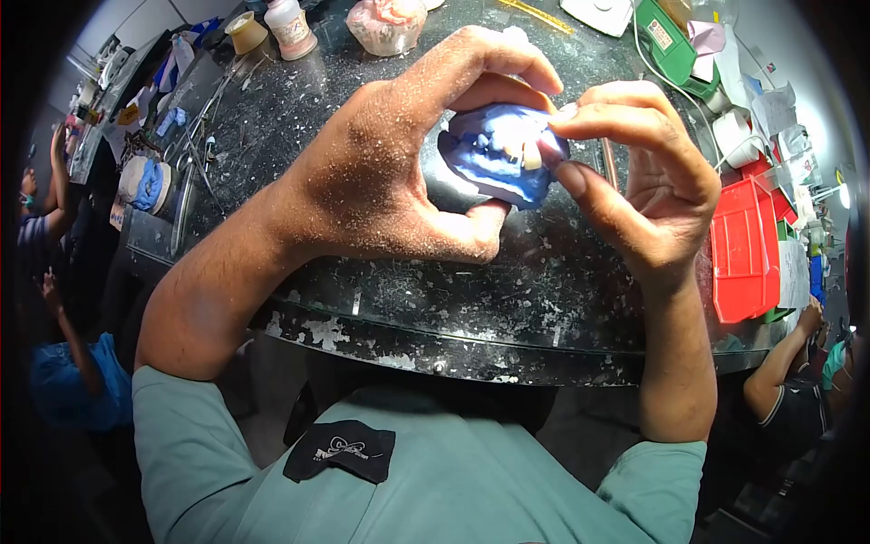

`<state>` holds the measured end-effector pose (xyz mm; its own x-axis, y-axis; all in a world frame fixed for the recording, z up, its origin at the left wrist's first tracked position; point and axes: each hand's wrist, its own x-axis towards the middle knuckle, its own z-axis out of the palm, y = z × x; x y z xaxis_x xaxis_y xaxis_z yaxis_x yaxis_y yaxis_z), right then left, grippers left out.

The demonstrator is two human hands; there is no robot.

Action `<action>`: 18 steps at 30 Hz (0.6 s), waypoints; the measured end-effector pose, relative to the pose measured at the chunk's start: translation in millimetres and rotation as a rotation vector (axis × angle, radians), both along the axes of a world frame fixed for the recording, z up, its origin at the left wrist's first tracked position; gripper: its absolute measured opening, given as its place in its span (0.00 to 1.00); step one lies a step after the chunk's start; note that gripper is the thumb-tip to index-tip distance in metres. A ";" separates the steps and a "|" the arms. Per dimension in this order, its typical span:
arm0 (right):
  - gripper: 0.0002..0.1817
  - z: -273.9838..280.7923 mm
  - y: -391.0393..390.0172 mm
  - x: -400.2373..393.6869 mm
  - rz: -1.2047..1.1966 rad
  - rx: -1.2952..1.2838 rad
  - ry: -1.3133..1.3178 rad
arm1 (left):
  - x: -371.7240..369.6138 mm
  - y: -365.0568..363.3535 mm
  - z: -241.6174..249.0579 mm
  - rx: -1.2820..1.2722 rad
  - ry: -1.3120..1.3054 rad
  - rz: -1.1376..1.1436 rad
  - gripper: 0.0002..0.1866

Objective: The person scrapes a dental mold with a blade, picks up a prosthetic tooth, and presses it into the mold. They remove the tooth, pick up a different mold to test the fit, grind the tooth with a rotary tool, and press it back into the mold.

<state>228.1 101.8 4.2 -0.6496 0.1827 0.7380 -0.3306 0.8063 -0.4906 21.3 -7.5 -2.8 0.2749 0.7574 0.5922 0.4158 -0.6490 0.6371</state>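
My left hand, dusted with pale specks, is wrapped round a blue dental mould with a smooth grey part at its near left side. The mould is held up over the bench under a bright light. Cream-coloured teeth and a small pinkish piece show at its right side. There, the thumb and index finger of my right hand close on the pinkish piece. Glare and the fingertips hide part of the contact.
On the dark, paint-chipped bench stand a pink-and-white plaster lump, a bottle and a beige cup. Another blue mould lies left. A red tray and green box stand right. Other people are at both sides.
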 end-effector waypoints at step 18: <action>0.07 1.5 -3.1 -0.4 -0.258 0.077 0.023 | 9.7 -1.2 -3.9 -0.188 -0.176 0.009 0.42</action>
<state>227.7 98.8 5.7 -0.5719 0.2829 0.7700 -0.1193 0.9000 -0.4192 31.0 -8.8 -6.8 0.1723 0.8608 0.4789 0.2929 -0.5089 0.8095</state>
